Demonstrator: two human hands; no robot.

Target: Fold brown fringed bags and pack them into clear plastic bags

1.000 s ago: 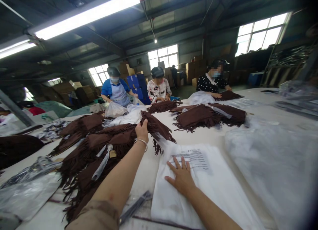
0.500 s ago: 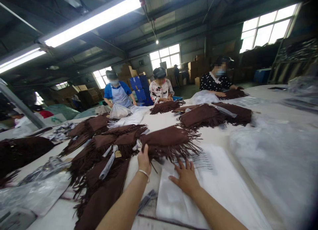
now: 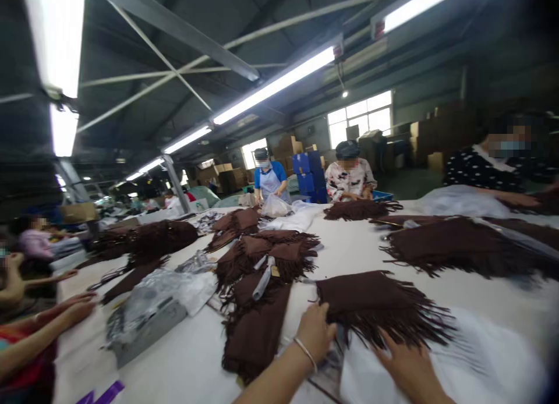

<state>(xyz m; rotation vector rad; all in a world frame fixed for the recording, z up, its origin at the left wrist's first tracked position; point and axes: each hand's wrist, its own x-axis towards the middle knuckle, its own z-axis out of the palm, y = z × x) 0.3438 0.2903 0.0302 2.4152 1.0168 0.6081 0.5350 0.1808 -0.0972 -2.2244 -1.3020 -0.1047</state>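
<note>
My left hand (image 3: 315, 333), with a bracelet at its wrist, grips the near left corner of a folded dark brown fringed scarf (image 3: 364, 296). The scarf lies flat, its long fringe spread to the right. My right hand (image 3: 404, 360) is open, palm down on a white plastic bag (image 3: 476, 363) with printed lines. Its fingers are apart, and the tips reach the near fringe of the scarf. More brown scarves (image 3: 257, 328) are stacked to the left of my left hand, with a tag (image 3: 275, 270) on top.
A grey box (image 3: 151, 328) under clear plastic bags (image 3: 183, 287) stands on the left of the table (image 3: 187, 363). Brown scarves (image 3: 449, 244) lie at the right. Co-workers stand across the table, and a co-worker's hands (image 3: 81, 308) rest at the left edge.
The view has swung left, so the scarf and my hands appear lower and farther right. My left hand keeps its hold on the scarf. My right hand stays on the bag, by the fringe.
</note>
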